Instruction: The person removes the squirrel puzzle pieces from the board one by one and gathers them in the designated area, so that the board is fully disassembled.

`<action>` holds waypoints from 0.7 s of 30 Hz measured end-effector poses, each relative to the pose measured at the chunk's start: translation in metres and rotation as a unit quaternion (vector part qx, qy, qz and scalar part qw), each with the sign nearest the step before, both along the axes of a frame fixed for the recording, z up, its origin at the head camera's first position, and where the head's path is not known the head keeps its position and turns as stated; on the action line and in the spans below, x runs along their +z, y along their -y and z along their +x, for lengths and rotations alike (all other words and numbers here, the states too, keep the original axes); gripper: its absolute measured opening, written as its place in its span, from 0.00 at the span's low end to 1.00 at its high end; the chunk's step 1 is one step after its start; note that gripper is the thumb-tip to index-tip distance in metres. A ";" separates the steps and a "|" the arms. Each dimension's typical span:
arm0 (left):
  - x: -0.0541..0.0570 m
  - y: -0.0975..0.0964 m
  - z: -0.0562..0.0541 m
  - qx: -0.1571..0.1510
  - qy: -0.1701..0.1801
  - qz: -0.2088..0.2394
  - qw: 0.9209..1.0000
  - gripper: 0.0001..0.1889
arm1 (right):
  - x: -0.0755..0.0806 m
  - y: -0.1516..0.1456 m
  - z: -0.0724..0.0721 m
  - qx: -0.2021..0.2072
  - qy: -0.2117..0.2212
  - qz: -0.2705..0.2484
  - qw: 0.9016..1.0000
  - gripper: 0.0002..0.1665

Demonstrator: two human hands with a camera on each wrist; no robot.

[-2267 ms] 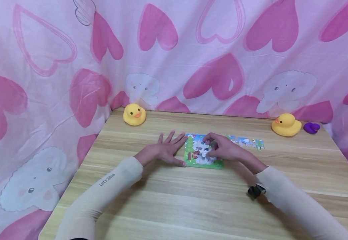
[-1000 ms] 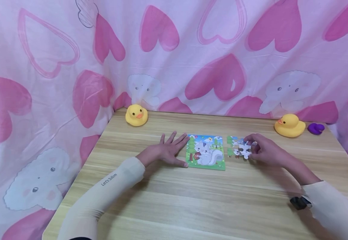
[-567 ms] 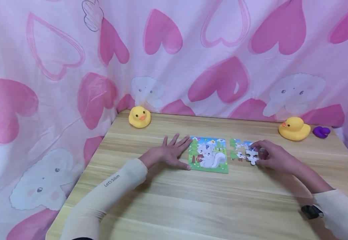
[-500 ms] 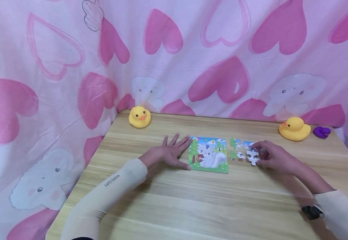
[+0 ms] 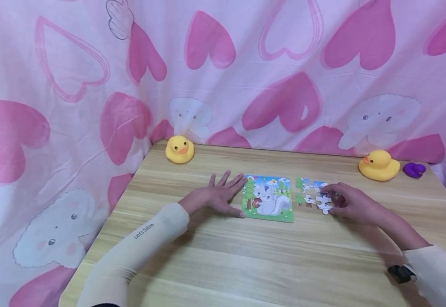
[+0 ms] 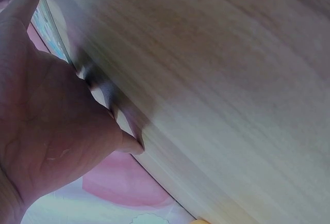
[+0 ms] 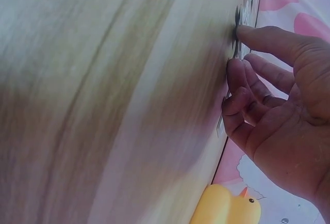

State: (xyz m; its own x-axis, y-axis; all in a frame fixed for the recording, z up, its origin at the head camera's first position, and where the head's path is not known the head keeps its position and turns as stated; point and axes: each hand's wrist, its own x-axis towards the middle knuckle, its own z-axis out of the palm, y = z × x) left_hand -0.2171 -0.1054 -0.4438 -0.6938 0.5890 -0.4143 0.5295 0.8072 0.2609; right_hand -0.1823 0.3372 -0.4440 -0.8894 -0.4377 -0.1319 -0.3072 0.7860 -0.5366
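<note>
My left hand (image 5: 220, 197) lies spread on the table, its fingertips and thumb at the left edge of a square picture card (image 5: 267, 199) that shows a grey squirrel with a nut. To the right of the card are several jigsaw pieces (image 5: 303, 185), some with green trees. My right hand (image 5: 355, 205) pinches a grey-and-white jigsaw piece (image 5: 324, 205) at the right side of this group. In the right wrist view the thumb (image 7: 250, 34) touches a thin piece seen edge-on, and the other fingers are curled. The hand hides part of the pieces beneath it.
A yellow rubber duck (image 5: 179, 149) sits at the back left of the wooden table (image 5: 253, 260). Another yellow duck (image 5: 379, 165) and a small purple duck (image 5: 415, 170) stand at the back right. Behind the table hangs a pink heart-patterned curtain (image 5: 215, 81).
My right hand has gone from over the picture card to the jigsaw pieces on the right, and pinches one there. My left hand has stayed at the card's left edge. The head view has shifted slightly.
</note>
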 end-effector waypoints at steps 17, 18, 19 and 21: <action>0.000 0.000 -0.002 0.005 0.010 0.003 1.000 0.64 | 0.006 0.008 0.000 -0.004 0.001 -0.010 1.000 0.36; 0.000 0.000 -0.002 0.005 0.010 0.003 1.000 0.64 | 0.006 0.009 0.000 -0.004 -0.001 -0.010 1.000 0.35; -0.001 0.000 -0.002 0.005 0.011 0.004 1.000 0.64 | 0.005 0.011 0.000 -0.003 -0.004 -0.011 1.000 0.35; -0.001 -0.001 -0.002 0.005 0.011 0.005 1.000 0.63 | 0.005 0.016 0.002 0.000 -0.014 -0.011 1.000 0.35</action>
